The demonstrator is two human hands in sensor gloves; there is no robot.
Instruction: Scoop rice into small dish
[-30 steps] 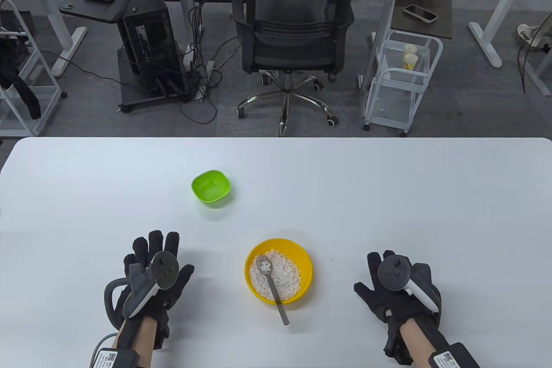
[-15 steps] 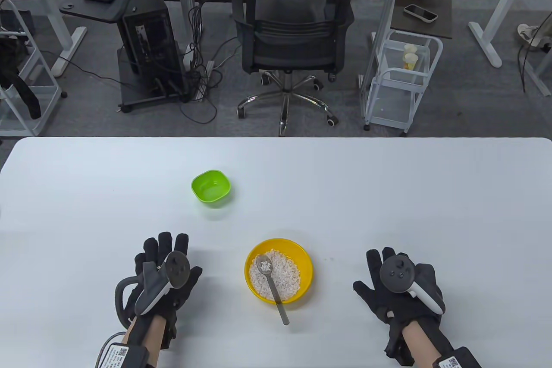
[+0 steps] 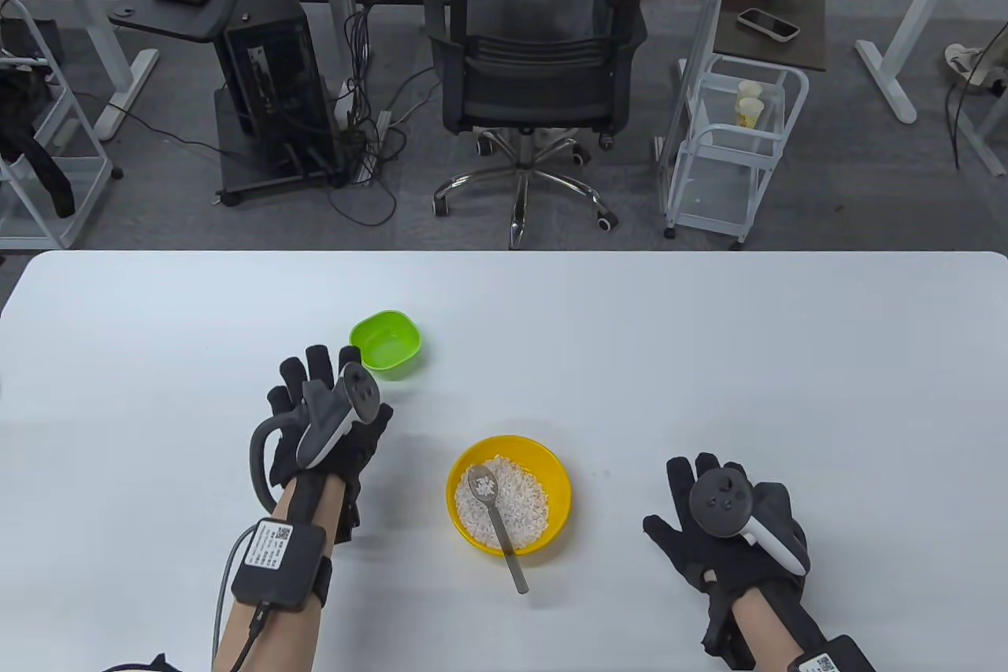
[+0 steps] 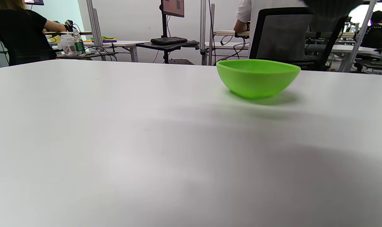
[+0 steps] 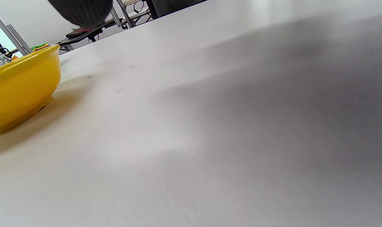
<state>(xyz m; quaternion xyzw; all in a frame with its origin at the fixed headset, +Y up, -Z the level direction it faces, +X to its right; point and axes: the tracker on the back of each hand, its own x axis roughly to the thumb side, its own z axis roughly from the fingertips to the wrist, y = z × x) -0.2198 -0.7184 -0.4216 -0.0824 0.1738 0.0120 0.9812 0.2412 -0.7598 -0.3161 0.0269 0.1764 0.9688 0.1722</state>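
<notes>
Lying flat at lower right of the table view, the right hand (image 3: 720,526) is spread and holds nothing. At centre, rice (image 3: 504,503) and spoon (image 3: 496,514) are held by the yellow bowl (image 3: 551,467). Farther, upper left, the left hand (image 3: 327,420) is extended, ungrasping, just beside the green dish (image 3: 386,339).

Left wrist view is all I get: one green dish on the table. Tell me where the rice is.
Observer: In a yellow bowl, nearer the person than the green dish and to its right.
Operator: Report the spoon.
Observer: The spoon lies in the rice, handle over the bowl's near rim. Nobody holds it.
Operator: Give me the right hand.
Observer: The right hand lies flat on the table, right of the bowl, fingers spread.
Operator: And the left.
Observer: The left hand is just short of the dish, fingers open.
</notes>
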